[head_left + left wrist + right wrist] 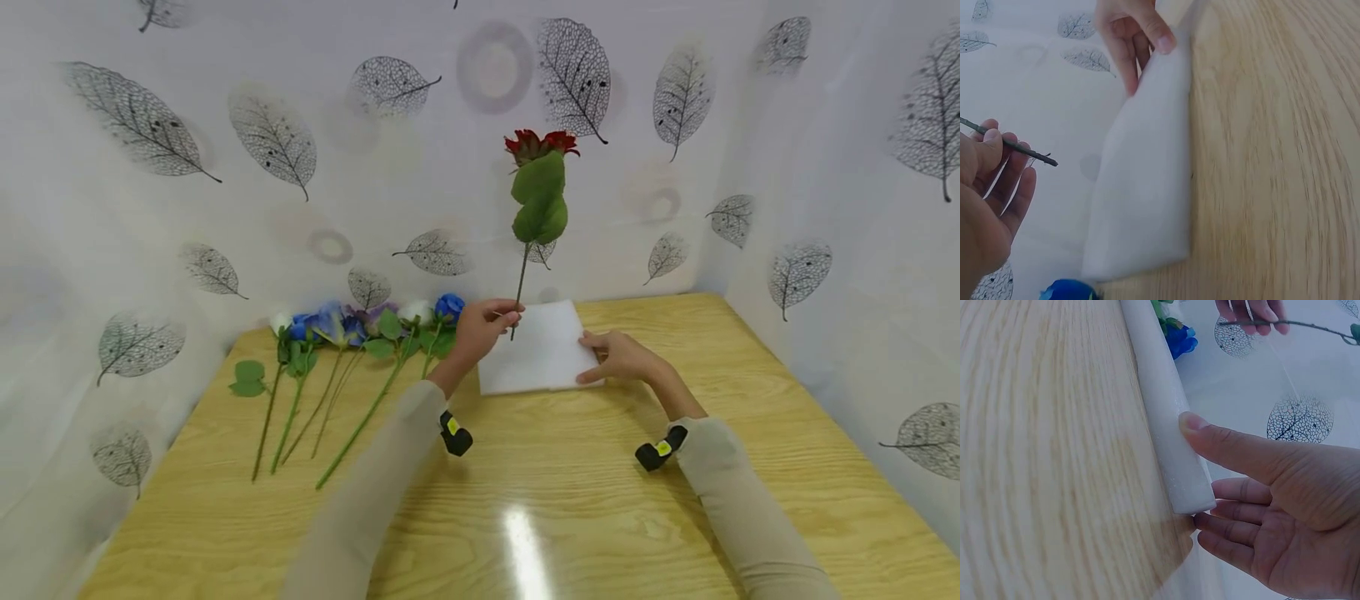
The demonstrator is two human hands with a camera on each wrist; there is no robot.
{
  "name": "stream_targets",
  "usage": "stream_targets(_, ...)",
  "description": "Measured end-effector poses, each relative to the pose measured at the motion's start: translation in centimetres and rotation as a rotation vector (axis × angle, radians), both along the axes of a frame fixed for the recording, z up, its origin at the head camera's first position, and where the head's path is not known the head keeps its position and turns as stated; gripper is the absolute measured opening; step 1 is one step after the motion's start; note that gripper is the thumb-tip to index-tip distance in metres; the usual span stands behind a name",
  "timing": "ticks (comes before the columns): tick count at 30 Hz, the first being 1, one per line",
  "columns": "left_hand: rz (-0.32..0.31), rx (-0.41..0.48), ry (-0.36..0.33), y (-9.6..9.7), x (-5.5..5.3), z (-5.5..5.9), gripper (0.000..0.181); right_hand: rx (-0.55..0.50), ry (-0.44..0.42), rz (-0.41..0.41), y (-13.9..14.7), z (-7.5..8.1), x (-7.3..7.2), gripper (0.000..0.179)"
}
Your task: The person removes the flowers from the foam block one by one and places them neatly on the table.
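Note:
My left hand point(478, 332) pinches the lower stem point(522, 279) of a red flower point(530, 148), which stands nearly upright with broad green leaves point(540, 200) below its bloom. The cut end of the stem point(1035, 154) pokes out past the fingers in the left wrist view. Below it, a white foam block point(528, 358) lies on the table near the back edge. My right hand point(624, 357) holds the block's right end. In the right wrist view, the thumb presses the foam block's point(1163, 419) near face, and the fingers curve round its end, partly hidden.
Several loose flowers, including a blue one point(450, 306) and a white one point(416, 312), lie left of the block on the wooden table point(570, 500). Their stems point(367, 417) point toward the front. Behind hangs a white leaf-patterned curtain point(465, 183).

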State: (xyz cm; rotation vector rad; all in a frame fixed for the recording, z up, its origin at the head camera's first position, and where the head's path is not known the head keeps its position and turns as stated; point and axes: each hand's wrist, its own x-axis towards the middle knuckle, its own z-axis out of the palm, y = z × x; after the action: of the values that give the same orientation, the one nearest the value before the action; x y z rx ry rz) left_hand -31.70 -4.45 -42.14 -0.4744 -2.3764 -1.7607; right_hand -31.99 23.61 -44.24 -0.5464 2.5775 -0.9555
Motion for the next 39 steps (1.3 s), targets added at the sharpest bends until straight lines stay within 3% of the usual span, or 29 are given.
stream_targets(3, 0.004, -0.008, 0.016, -1.6, 0.4, 0.3, 0.025, 0.0, -0.007, -0.003, 0.0, 0.1, 0.1, 0.089)
stream_targets(15, 0.027, 0.058, -0.026, -8.3, 2.5, 2.1, 0.027, -0.022, -0.004, 0.023, -0.1, 0.2, -0.1, 0.089)
stream_targets(27, 0.078, 0.07, -0.056, -14.3, 4.9, 1.9, 0.031, -0.018, -0.009, 0.02, 0.2, -0.2, -0.3, 0.091)
stream_targets(39, 0.297, -0.024, -0.073, -21.8, 8.1, 2.2, 0.034, -0.025, 0.0, 0.022, 0.1, 0.0, 0.0, 0.091)
